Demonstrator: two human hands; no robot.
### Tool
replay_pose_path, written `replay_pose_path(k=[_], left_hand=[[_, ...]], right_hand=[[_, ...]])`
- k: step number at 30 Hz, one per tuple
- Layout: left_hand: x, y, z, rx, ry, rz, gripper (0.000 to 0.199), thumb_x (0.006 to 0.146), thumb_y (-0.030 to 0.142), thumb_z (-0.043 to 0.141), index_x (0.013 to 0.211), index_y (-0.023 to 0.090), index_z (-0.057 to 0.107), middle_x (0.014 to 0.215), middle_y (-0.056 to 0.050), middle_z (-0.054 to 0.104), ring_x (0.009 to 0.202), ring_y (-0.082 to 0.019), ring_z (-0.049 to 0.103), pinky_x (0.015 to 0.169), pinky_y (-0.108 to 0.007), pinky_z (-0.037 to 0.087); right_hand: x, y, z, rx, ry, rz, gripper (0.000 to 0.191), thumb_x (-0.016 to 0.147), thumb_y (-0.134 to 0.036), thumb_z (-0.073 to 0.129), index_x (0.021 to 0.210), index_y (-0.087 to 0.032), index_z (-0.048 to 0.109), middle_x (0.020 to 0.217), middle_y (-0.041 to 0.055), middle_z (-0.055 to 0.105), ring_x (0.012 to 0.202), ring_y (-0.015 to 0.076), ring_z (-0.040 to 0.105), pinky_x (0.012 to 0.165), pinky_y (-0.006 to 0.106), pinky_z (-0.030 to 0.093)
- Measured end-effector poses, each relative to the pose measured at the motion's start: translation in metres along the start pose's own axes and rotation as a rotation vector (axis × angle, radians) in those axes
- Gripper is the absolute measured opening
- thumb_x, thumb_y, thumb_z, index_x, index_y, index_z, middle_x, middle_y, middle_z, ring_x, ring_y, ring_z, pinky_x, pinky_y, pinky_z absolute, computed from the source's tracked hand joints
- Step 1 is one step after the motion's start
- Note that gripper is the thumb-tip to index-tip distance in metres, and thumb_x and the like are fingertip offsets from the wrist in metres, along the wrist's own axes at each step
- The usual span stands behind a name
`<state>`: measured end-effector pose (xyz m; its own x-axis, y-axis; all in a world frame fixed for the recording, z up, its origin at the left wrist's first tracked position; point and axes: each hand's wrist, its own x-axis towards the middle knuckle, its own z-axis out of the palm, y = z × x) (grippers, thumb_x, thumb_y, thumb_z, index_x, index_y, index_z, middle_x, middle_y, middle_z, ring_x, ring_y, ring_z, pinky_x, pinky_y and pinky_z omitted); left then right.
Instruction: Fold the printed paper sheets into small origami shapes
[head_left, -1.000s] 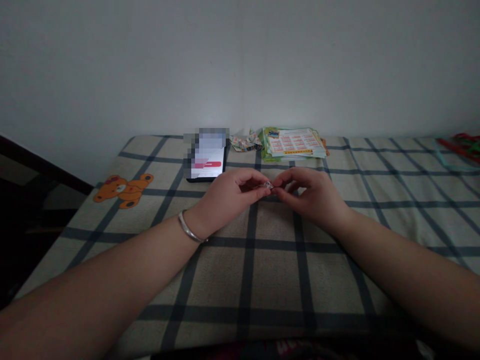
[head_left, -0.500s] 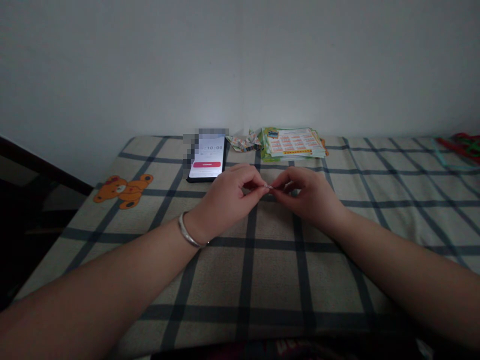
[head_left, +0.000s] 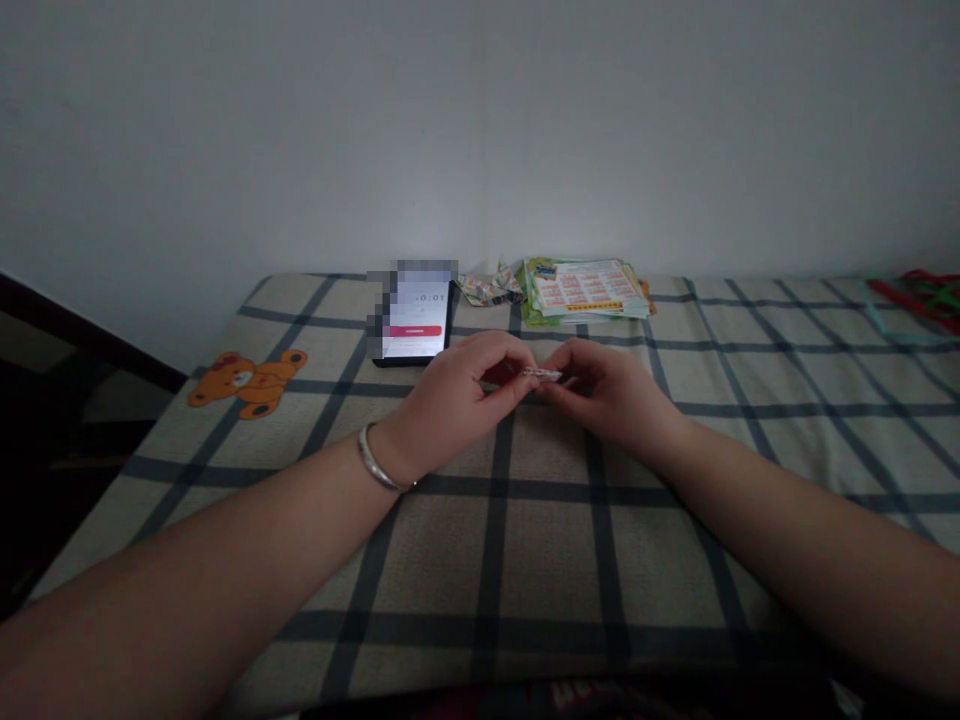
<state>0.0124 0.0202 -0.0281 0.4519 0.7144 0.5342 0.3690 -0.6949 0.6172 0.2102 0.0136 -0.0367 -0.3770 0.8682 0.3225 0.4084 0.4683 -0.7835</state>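
Observation:
Between my fingertips is a small piece of folded printed paper (head_left: 546,375), whitish with reddish marks. My left hand (head_left: 474,382), with a silver bangle at the wrist, pinches its left end between thumb and fingers. At the other end, the thumb and fingers of my right hand (head_left: 611,385) close on the same paper. Both hands meet just above the checked cloth, and part of the paper is hidden by the fingers. Behind them lie folded paper pieces (head_left: 491,287) and a stack of printed sheets (head_left: 585,288).
A phone (head_left: 414,315) showing a timer lies behind my left hand. An orange bear picture (head_left: 247,382) is on the checked cloth (head_left: 442,570) at left. Red and green items (head_left: 926,300) lie at the far right. A pale wall (head_left: 480,130) rises behind the table.
My right fingers have shifted slightly along the paper, and more of it shows between my hands. The left hand stays nearly in place.

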Motion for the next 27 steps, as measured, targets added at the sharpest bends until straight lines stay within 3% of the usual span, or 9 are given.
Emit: replay_pose_path(k=[9, 14, 18, 27], left_hand=[[-0.003, 0.0, -0.003, 0.168, -0.037, -0.067, 0.005, 0.086, 0.021, 0.062, 0.089, 0.019, 0.066, 0.085, 0.001, 0.068, 0.079, -0.013, 0.063, 0.069, -0.025, 0.047], [-0.001, -0.003, -0.001, 0.063, 0.002, -0.202, 0.012, 0.087, 0.027, 0.062, 0.08, 0.018, 0.065, 0.077, 0.001, 0.067, 0.069, -0.013, 0.062, 0.061, -0.025, 0.045], [0.002, -0.005, -0.001, -0.034, -0.02, -0.283, 0.014, 0.087, 0.029, 0.061, 0.081, 0.017, 0.065, 0.078, 0.0, 0.069, 0.071, -0.014, 0.063, 0.062, -0.025, 0.047], [0.0, -0.006, -0.002, 0.151, -0.075, -0.119, 0.01, 0.086, 0.023, 0.059, 0.08, 0.017, 0.064, 0.076, 0.0, 0.066, 0.072, -0.014, 0.06, 0.063, -0.026, 0.043]], right_hand=[[0.0, -0.007, -0.005, -0.247, 0.075, -0.079, 0.007, 0.083, -0.021, 0.063, 0.086, -0.019, 0.068, 0.072, -0.0007, 0.066, 0.06, 0.0104, 0.057, 0.055, 0.023, 0.044], [0.001, -0.002, -0.005, -0.128, 0.082, -0.008, 0.012, 0.084, -0.029, 0.065, 0.089, -0.019, 0.07, 0.079, 0.0011, 0.069, 0.064, 0.0117, 0.059, 0.057, 0.024, 0.047], [0.002, 0.001, -0.003, -0.081, 0.063, 0.083, 0.014, 0.082, -0.033, 0.068, 0.084, -0.02, 0.069, 0.076, 0.0002, 0.069, 0.059, 0.0114, 0.057, 0.054, 0.025, 0.045], [-0.001, -0.009, -0.005, -0.195, 0.103, 0.049, 0.013, 0.084, -0.029, 0.064, 0.076, -0.019, 0.067, 0.068, 0.0001, 0.067, 0.057, 0.0117, 0.054, 0.05, 0.025, 0.039]])
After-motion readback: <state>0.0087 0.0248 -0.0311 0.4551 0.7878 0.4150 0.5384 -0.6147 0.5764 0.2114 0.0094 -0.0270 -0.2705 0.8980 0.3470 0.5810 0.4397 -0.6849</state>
